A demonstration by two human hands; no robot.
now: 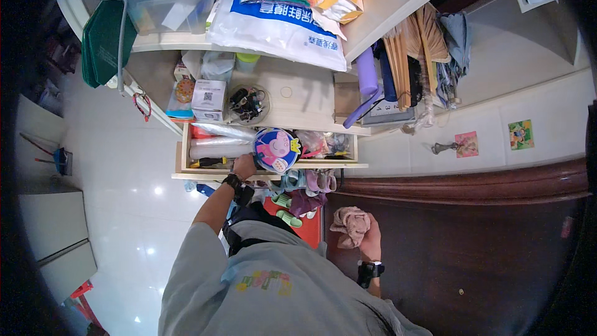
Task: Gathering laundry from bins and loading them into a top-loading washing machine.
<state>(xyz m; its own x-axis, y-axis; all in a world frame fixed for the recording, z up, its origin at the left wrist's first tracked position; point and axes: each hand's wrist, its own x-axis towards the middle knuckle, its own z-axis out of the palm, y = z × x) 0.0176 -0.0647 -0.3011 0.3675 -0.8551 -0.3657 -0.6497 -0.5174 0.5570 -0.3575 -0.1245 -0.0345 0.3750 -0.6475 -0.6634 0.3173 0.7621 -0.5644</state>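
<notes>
My left hand [245, 166] reaches over the front of a pulled-out drawer [339, 165]. Its closed fingers, partly hidden, are at the left edge of a round blue case [274, 151] printed with a pink cartoon pig. The case overlaps the drawer's front rim; its underside does not show. Left of it in the drawer lie clear plastic rolls [217, 150] and a yellow-and-black tool handle [209, 162]. Out to the right, above the dark brown surface, my right hand [372, 240] is closed round a crumpled dusty-pink cloth [350, 224].
Above the drawer, a shelf [305, 96] holds a small white box [209, 100] and a tangle of dark small items [247, 104]. A clear bin [168, 9] and a white plastic package [273, 34] sit higher. Umbrellas [457, 43] hang right. Green slippers [288, 218] lie below.
</notes>
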